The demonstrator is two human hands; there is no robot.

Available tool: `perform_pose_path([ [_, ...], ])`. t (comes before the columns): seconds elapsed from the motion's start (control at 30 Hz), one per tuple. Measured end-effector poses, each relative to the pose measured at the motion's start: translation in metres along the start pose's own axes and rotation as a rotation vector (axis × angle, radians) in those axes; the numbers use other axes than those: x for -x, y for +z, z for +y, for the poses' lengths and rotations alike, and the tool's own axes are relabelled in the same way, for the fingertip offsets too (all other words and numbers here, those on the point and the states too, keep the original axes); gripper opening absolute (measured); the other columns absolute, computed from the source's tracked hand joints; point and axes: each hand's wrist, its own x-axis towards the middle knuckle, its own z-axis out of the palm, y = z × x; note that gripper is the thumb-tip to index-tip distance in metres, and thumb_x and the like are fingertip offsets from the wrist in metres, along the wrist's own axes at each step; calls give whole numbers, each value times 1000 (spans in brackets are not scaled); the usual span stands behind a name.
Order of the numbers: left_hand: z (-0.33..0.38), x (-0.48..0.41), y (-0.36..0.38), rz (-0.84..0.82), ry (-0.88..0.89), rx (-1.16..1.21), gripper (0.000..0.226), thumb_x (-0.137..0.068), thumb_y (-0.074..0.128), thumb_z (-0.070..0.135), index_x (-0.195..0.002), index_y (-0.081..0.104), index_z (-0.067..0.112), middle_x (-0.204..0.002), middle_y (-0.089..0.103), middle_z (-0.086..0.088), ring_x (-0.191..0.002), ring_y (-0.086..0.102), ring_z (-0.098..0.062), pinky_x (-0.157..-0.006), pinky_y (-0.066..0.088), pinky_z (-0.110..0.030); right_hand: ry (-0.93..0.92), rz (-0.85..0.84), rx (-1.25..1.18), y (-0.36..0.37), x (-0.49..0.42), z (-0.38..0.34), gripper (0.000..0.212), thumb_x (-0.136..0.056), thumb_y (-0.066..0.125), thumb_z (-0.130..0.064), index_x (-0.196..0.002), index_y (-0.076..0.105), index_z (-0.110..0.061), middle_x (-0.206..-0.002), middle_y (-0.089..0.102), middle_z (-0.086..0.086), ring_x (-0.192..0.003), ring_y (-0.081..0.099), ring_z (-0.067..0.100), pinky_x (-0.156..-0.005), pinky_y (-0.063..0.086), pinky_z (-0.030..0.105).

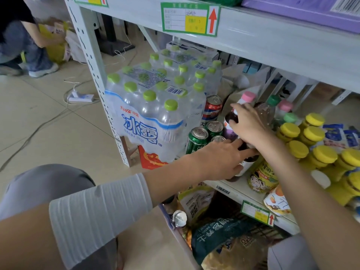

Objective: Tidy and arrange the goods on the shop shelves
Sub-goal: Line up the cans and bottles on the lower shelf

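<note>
Water packs (146,114) fill the left end of the low shelf (231,189), with green cans (197,138) just beside them. The left hand (220,158) clasps the front dark bottle (247,166), fingers along it and thumb beneath. The right hand (248,124) curls its fingers over the rear dark bottle (230,120). Yellow-capped bottles (311,133) crowd the right. The step looks like lining up the dark bottles; next, probably stand both upright between cans and yellow caps.

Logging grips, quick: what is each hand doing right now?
Left hand: holds the near dark bottle.
Right hand: holds the far dark bottle.
</note>
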Motion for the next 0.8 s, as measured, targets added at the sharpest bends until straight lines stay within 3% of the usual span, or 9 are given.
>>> perform_pose_path([
  [0.17,-3,-1,0,35,17,15,58,-101,53,33,-155,33,30,-141,47,-10,-112,57,-34,-84,51,-45,8,19,44,0,-4,0,26,-100,59,-16,-124,51,-13,-127,49,20,-106,56,42,-85,50,48],
  [0.27,-3,-2,0,37,19,5,58,-102,53,35,-156,32,32,-143,47,-7,-114,57,-32,-83,48,-42,18,-16,6,1,-6,3,20,-103,54,-22,-120,46,-14,-118,53,21,-99,57,42,-74,45,42],
  [0.6,-3,-3,-3,29,20,29,58,-103,51,34,-157,31,33,-148,44,-4,-119,54,-30,-85,48,-41,91,18,-155,0,-7,5,26,-101,56,-41,-115,57,-19,-117,66,17,-102,59,40,-83,46,43],
  [0.8,-5,-2,-4,36,33,44,57,-103,51,32,-156,32,35,-155,39,-5,-123,55,-31,-80,43,-35,157,285,-296,-11,-6,5,31,-103,54,-41,-121,56,-16,-105,72,14,-93,66,39,-81,52,44],
])
